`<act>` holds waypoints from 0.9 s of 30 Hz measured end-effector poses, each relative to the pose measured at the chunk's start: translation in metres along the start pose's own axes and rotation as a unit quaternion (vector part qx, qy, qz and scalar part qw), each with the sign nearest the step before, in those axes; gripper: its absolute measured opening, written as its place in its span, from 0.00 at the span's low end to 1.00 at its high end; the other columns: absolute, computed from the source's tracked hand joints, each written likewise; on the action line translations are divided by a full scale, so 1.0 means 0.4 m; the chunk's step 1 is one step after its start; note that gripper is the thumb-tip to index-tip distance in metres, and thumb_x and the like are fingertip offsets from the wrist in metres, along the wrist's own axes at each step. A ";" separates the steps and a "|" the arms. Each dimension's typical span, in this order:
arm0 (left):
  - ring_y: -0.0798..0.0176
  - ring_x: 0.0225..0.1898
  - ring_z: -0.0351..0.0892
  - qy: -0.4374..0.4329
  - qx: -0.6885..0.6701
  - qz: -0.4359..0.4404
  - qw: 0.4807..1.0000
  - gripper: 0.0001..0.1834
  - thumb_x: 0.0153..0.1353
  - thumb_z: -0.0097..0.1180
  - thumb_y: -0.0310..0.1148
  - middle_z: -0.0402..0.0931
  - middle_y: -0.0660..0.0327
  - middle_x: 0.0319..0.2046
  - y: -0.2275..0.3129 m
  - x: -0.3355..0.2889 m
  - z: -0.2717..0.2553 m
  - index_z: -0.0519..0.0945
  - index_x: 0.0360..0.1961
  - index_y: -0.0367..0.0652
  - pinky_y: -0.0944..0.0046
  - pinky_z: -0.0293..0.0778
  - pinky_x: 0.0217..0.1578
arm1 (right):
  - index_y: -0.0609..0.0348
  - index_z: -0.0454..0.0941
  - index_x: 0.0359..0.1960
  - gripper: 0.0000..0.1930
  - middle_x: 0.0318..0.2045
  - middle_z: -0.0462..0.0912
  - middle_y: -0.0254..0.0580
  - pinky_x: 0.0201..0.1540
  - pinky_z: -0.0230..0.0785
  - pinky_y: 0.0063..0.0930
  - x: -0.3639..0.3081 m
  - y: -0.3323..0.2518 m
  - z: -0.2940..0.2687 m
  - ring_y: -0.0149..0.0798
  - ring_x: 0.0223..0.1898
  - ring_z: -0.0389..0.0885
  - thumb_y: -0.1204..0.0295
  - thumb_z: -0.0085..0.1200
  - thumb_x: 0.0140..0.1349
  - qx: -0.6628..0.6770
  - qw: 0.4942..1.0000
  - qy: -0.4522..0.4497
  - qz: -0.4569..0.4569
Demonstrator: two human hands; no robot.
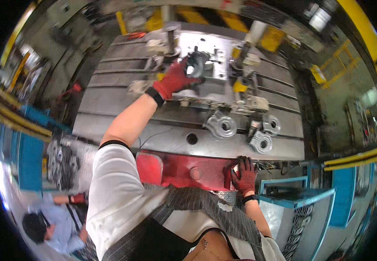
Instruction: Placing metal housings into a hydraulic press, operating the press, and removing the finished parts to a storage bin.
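My left hand [175, 80], in a red glove with black fingertips, reaches over the bright die [218, 89] on the press bed. Its fingers and thumb close around a grey stamped metal part [197, 68]; the hand covers some of the part, and the outline is a little blurred. Close to my body, my right hand [244, 176], gloved alike, rests at the right end of a red box [182, 169]. Its fingers are stretched out, with a small pale thing beside the thumb. On the bed's near right lie stamped metal parts with round holes, one larger part [221, 125] among them.
Yellow-capped posts [240, 85] and clamp blocks flank the die on the slotted steel bed [114, 104]. Blue-framed bins [301, 202] with stacked parts stand at the right. Another person [58, 222] works at the lower left beside a heap of metal parts [60, 163].
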State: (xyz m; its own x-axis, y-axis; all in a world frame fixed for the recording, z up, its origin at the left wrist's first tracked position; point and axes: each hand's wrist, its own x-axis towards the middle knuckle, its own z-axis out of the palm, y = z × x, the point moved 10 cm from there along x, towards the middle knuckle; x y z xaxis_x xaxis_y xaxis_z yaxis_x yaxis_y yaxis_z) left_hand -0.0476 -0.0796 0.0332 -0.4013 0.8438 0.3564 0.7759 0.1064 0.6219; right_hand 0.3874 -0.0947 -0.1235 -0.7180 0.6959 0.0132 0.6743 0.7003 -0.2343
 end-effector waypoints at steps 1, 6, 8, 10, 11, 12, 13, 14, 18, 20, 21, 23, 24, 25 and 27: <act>0.39 0.57 0.58 -0.006 0.027 0.005 1.000 0.55 0.36 0.66 0.56 0.59 0.37 0.55 0.030 -0.084 -0.031 0.55 0.61 0.39 0.51 0.57 0.56 | 0.52 0.59 0.59 0.35 0.62 0.57 0.47 0.60 0.39 0.60 -0.004 0.002 0.005 0.52 0.64 0.48 0.49 0.48 0.51 -0.002 1.000 0.001 -0.001; 0.40 0.56 0.60 0.018 0.186 -0.074 0.980 0.54 0.34 0.67 0.54 0.61 0.40 0.54 -0.067 -0.449 -0.196 0.56 0.60 0.40 0.50 0.59 0.55 | 0.51 0.58 0.60 0.35 0.60 0.58 0.46 0.60 0.39 0.60 -0.004 -0.015 0.004 0.51 0.64 0.50 0.51 0.50 0.51 -0.006 0.999 0.021 -0.035; 0.41 0.55 0.61 0.019 0.207 -0.178 0.962 0.53 0.33 0.68 0.53 0.61 0.42 0.53 -0.240 -0.574 -0.231 0.57 0.61 0.42 0.51 0.60 0.54 | 0.51 0.57 0.61 0.36 0.59 0.59 0.48 0.60 0.39 0.60 -0.011 -0.009 0.000 0.52 0.63 0.51 0.51 0.51 0.50 -0.027 0.999 0.020 -0.029; 0.42 0.55 0.62 0.007 0.199 -0.287 0.937 0.53 0.32 0.68 0.52 0.62 0.44 0.53 -0.364 -0.659 -0.270 0.58 0.61 0.46 0.52 0.61 0.54 | 0.51 0.57 0.61 0.36 0.59 0.59 0.49 0.60 0.39 0.60 -0.015 -0.004 0.006 0.52 0.63 0.51 0.51 0.50 0.50 -0.029 0.999 0.027 -0.037; 0.43 0.54 0.62 -0.002 0.209 -0.329 0.921 0.53 0.31 0.68 0.52 0.62 0.45 0.53 -0.401 -0.692 -0.290 0.59 0.61 0.48 0.52 0.62 0.53 | 0.51 0.57 0.61 0.37 0.59 0.59 0.49 0.60 0.39 0.60 -0.017 0.004 0.009 0.53 0.63 0.51 0.50 0.50 0.50 -0.029 0.998 0.031 -0.037; 0.43 0.55 0.62 0.009 0.257 -0.313 0.914 0.52 0.31 0.68 0.52 0.62 0.45 0.53 -0.469 -0.730 -0.311 0.59 0.61 0.51 0.52 0.62 0.54 | 0.52 0.57 0.61 0.35 0.61 0.57 0.49 0.61 0.39 0.58 -0.015 0.010 0.018 0.52 0.63 0.50 0.52 0.50 0.52 -0.034 0.998 0.015 -0.041; 0.43 0.55 0.62 0.019 0.302 -0.296 0.906 0.52 0.31 0.68 0.51 0.61 0.46 0.54 -0.535 -0.772 -0.323 0.59 0.61 0.53 0.52 0.62 0.54 | 0.51 0.59 0.60 0.34 0.60 0.58 0.51 0.61 0.39 0.58 -0.005 -0.002 0.009 0.53 0.62 0.52 0.52 0.51 0.52 -0.011 0.999 0.011 -0.049; 0.43 0.57 0.59 0.001 0.314 -0.335 0.889 0.51 0.32 0.68 0.52 0.60 0.47 0.56 -0.574 -0.794 -0.329 0.59 0.61 0.54 0.50 0.59 0.55 | 0.52 0.58 0.60 0.36 0.59 0.59 0.52 0.60 0.39 0.59 -0.001 -0.004 0.008 0.54 0.62 0.52 0.50 0.51 0.51 -0.021 0.999 -0.016 -0.044; 0.44 0.63 0.48 -0.005 0.345 -0.413 0.843 0.49 0.36 0.65 0.54 0.52 0.49 0.62 -0.591 -0.831 -0.323 0.59 0.61 0.55 0.46 0.50 0.59 | 0.51 0.58 0.61 0.38 0.58 0.60 0.55 0.61 0.46 0.49 0.067 -0.003 -0.009 0.57 0.59 0.56 0.52 0.56 0.49 0.105 0.989 -0.078 -0.065; 0.42 0.64 0.45 0.028 0.378 -0.391 0.838 0.48 0.39 0.62 0.56 0.50 0.50 0.63 -0.574 -0.814 -0.305 0.58 0.62 0.56 0.45 0.47 0.60 | 0.51 0.57 0.61 0.38 0.58 0.59 0.56 0.61 0.48 0.45 0.135 -0.049 -0.049 0.58 0.59 0.57 0.52 0.56 0.50 0.086 0.991 -0.057 -0.089; 0.41 0.64 0.44 0.045 0.395 -0.381 0.835 0.47 0.40 0.61 0.57 0.49 0.50 0.64 -0.566 -0.806 -0.293 0.57 0.62 0.56 0.44 0.46 0.60 | 0.51 0.56 0.61 0.39 0.59 0.58 0.57 0.61 0.48 0.46 0.173 -0.084 -0.073 0.58 0.60 0.56 0.52 0.57 0.48 0.070 0.991 -0.047 -0.100; 0.36 0.63 0.43 0.011 0.320 -0.340 0.884 0.49 0.42 0.57 0.60 0.47 0.45 0.63 -0.545 -0.768 -0.189 0.56 0.63 0.51 0.44 0.44 0.61 | 0.49 0.53 0.63 0.44 0.60 0.56 0.57 0.62 0.47 0.47 0.268 -0.138 -0.087 0.59 0.61 0.54 0.50 0.60 0.44 0.043 0.993 -0.030 -0.108; 0.35 0.63 0.42 0.002 0.300 -0.292 0.908 0.50 0.41 0.57 0.61 0.46 0.44 0.63 -0.506 -0.736 -0.129 0.56 0.63 0.49 0.44 0.44 0.61 | 0.48 0.51 0.63 0.48 0.61 0.54 0.57 0.62 0.47 0.47 0.313 -0.150 -0.078 0.59 0.61 0.54 0.50 0.62 0.41 0.029 0.994 -0.023 -0.102; 0.35 0.64 0.40 -0.055 0.276 -0.294 0.913 0.51 0.41 0.57 0.62 0.44 0.43 0.64 -0.469 -0.712 -0.051 0.54 0.63 0.48 0.43 0.42 0.61 | 0.47 0.50 0.63 0.50 0.61 0.53 0.57 0.62 0.47 0.47 0.349 -0.156 -0.053 0.60 0.61 0.54 0.50 0.64 0.38 0.014 0.996 -0.048 -0.079; 0.33 0.65 0.33 -0.139 0.246 -0.290 0.915 0.54 0.40 0.57 0.63 0.38 0.42 0.65 -0.426 -0.702 0.072 0.50 0.65 0.48 0.39 0.37 0.61 | 0.44 0.49 0.64 0.54 0.62 0.50 0.57 0.61 0.49 0.46 0.419 -0.168 -0.019 0.61 0.61 0.54 0.49 0.66 0.34 -0.019 0.995 -0.092 -0.040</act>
State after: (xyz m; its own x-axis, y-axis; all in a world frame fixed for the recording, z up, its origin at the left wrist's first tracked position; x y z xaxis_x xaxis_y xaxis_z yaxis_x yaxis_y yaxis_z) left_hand -0.0532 -0.3195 -0.1930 -0.7286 0.6643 -0.1670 0.6242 0.7443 0.2375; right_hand 0.2232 -0.0240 -0.0983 -0.7866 0.5994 -0.1480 0.6173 0.7599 -0.2036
